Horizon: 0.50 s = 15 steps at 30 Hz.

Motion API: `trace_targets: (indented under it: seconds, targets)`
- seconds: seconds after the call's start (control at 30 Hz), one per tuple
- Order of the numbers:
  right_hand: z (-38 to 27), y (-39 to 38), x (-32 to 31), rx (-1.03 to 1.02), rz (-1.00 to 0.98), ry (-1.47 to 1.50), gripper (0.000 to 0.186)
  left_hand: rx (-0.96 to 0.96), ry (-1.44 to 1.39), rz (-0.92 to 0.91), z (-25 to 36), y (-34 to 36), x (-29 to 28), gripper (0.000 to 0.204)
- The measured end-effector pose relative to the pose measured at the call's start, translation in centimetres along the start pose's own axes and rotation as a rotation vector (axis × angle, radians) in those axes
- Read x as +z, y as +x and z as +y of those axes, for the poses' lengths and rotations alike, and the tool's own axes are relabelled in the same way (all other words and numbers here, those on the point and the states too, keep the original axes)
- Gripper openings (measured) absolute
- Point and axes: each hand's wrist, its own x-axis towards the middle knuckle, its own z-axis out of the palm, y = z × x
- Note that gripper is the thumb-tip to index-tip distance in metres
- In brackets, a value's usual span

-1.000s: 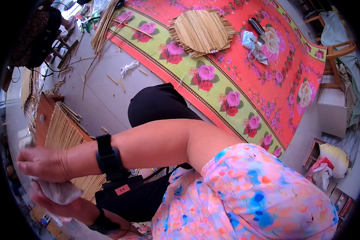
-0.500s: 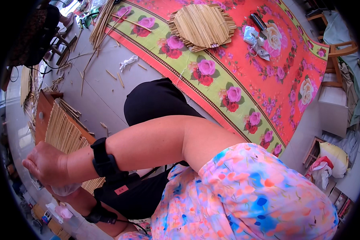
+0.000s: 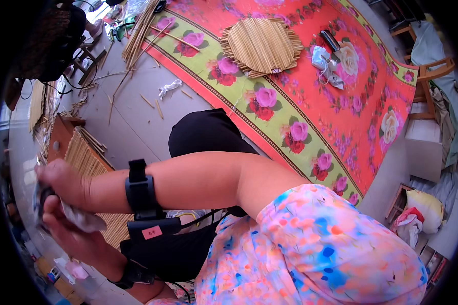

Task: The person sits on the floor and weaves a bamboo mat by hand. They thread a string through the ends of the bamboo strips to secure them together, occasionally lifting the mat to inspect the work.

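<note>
Both of my hands are together at the far left, over a panel of bamboo sticks bound side by side. My right hand is closed, its arm crossing the picture from the lower right. Just below it, my left hand has its fingers curled. Between them is a crumpled pale piece, cloth or thin plastic; I cannot tell which. A small dark part shows by the fingertips, too blurred to name. Black straps with a box sit on both forearms.
A red and green floral mat covers the floor ahead, with a round stick mat, a black cylinder and a white-blue packet on it. Long sticks and a white cloth scrap lie at upper left. A wooden chair stands right.
My hands have turned and parted slightly, showing more of the left hand's fingers and of the pale piece. The whole view has shifted a little.
</note>
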Motion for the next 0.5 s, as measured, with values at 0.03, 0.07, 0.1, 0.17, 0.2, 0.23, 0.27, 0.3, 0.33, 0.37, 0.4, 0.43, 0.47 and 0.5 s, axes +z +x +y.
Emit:
trace_targets:
  seconds: [0.03,0.07,0.1,0.17,0.2,0.23,0.27,0.3,0.33,0.37,0.4,0.43,0.47,0.5]
  targets:
    - [-1.1,-0.1,0.4,0.059,0.065,0.089,0.044,0.090,-0.080,-0.171,0.6,-0.2,-0.2,0.044]
    - [-2.0,-1.2,0.8,0.358,0.034,0.473,0.046,0.212,-0.014,-0.166,1.4,-1.1,-0.4,0.043]
    - [-2.2,-0.8,0.6,0.352,0.015,0.542,0.046,0.365,0.190,-0.046,1.9,-1.0,-0.1,0.042]
    - [-2.2,0.0,0.4,0.341,-0.024,0.681,0.047,0.659,0.597,0.208,2.6,-0.8,0.0,0.040]
    - [-2.6,-0.4,0.7,0.329,-0.029,0.675,0.048,0.748,0.706,0.255,2.5,0.0,-0.7,0.037]
    - [-2.2,-0.6,1.0,0.350,-0.068,0.676,0.048,0.810,0.848,0.302,2.2,0.7,-1.4,0.036]
    - [-1.5,-1.0,1.2,0.372,-0.106,0.678,0.047,0.869,0.992,0.350,1.8,1.5,-2.1,0.035]
    - [-0.6,-1.7,1.3,0.392,-0.146,0.676,0.047,0.925,1.134,0.399,1.3,2.1,-2.8,0.034]
    - [0.2,-2.4,1.2,0.409,-0.184,0.676,0.046,0.822,1.213,0.448,0.4,2.2,-3.4,0.036]
    - [3.1,-2.3,1.2,0.307,-0.126,0.551,0.047,0.922,1.297,0.436,-0.2,3.0,-4.0,0.034]
    - [6.0,-1.4,0.5,0.177,-0.048,0.414,0.047,0.909,1.343,0.370,-1.0,3.4,-2.7,0.033]
    - [8.6,-0.2,-0.6,0.046,0.030,0.277,0.048,0.898,1.388,0.302,-1.9,3.7,-1.2,0.033]
    - [5.0,-3.2,0.7,0.002,0.198,-0.003,0.046,0.842,1.420,0.254,-2.4,3.3,-1.1,0.033]
    - [3.9,-4.3,1.0,0.041,0.228,-0.083,0.046,0.786,1.447,0.205,-3.1,2.6,-0.7,0.035]
